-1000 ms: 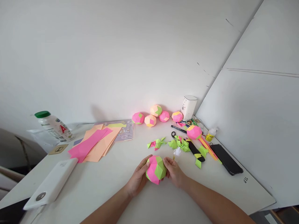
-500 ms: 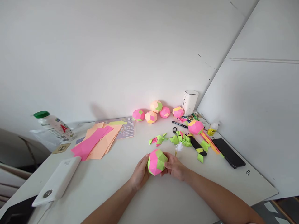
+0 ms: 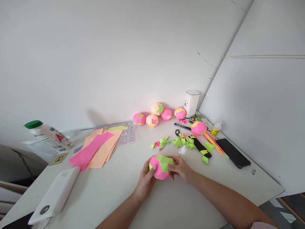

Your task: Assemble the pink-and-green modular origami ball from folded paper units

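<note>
A pink and green folded-paper ball (image 3: 160, 167) is held between my two hands, just above the white table. My left hand (image 3: 145, 179) grips its left side, with the thumb lying across the pink front. On the right side, my right hand (image 3: 180, 168) closes on a green part with thumb and fingers. Just behind that hand stands a small glue bottle with a white cap (image 3: 182, 150), partly hidden. Green folded paper pieces (image 3: 186, 142) lie in a heap beyond it, and green and pink pieces (image 3: 160, 143) lie to their left.
Several finished paper balls (image 3: 152, 120) sit along the wall. Pink and peach paper sheets (image 3: 92, 149), a white power bank (image 3: 56, 194) and a green-capped bottle (image 3: 51, 136) lie left. To the right are a black phone (image 3: 233, 152), a box cutter (image 3: 201, 147) and a yellow-labelled bottle (image 3: 216, 129).
The paper ball has been turned in my hands, and its shape looks wider now. My left thumb has come onto its front. The camera view has shifted slightly.
</note>
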`<state>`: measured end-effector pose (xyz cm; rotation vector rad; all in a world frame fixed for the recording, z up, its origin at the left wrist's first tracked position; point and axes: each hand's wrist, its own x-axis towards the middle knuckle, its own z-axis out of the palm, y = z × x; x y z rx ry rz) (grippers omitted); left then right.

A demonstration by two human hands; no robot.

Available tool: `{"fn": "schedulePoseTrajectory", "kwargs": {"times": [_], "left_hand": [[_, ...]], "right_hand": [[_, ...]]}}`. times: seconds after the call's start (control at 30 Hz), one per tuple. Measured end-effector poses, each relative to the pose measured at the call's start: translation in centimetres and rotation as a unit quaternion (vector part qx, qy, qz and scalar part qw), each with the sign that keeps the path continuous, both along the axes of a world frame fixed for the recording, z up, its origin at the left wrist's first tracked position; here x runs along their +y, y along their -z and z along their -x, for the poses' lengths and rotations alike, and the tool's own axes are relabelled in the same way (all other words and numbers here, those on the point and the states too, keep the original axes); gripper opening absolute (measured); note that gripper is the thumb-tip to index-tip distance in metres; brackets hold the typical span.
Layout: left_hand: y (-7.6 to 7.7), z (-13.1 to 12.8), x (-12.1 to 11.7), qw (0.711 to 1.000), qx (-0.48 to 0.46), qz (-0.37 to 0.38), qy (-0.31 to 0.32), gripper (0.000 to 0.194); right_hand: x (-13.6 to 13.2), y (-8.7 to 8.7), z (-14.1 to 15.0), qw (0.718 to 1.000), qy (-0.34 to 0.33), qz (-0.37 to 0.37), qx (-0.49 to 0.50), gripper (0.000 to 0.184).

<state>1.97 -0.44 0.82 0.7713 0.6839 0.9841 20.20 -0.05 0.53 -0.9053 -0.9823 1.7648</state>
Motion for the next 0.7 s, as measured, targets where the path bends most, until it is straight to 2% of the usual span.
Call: {"fn": "schedulePoseTrajectory", "kwargs": {"times": [0.17, 0.37, 0.47, 0.6, 0.7], "left_hand": [[0.2, 0.1, 0.0, 1.0, 0.003, -0.007, 0.005, 0.04], [1.1, 0.2, -0.1, 0.999, -0.005, -0.045, 0.028, 0.046], [1.4, 0.5, 0.0, 0.996, -0.005, -0.06, 0.068, 0.05], [1.2, 0.8, 0.3, 0.988, -0.002, -0.052, 0.142, 0.05], [0.9, 0.9, 0.4, 0.988, -0.006, -0.038, 0.149, 0.052]], "right_hand": [[-0.3, -0.6, -0.1, 0.999, 0.043, -0.027, -0.017, 0.046], [-1.0, -1.7, -0.1, 0.999, 0.027, 0.02, -0.018, 0.049], [-1.3, -1.9, -0.1, 0.999, 0.007, 0.033, -0.016, 0.048], [-1.5, -1.8, 0.1, 0.998, -0.031, 0.037, -0.038, 0.047], [-1.4, -1.7, 0.1, 0.998, -0.047, 0.041, -0.016, 0.044]]}}
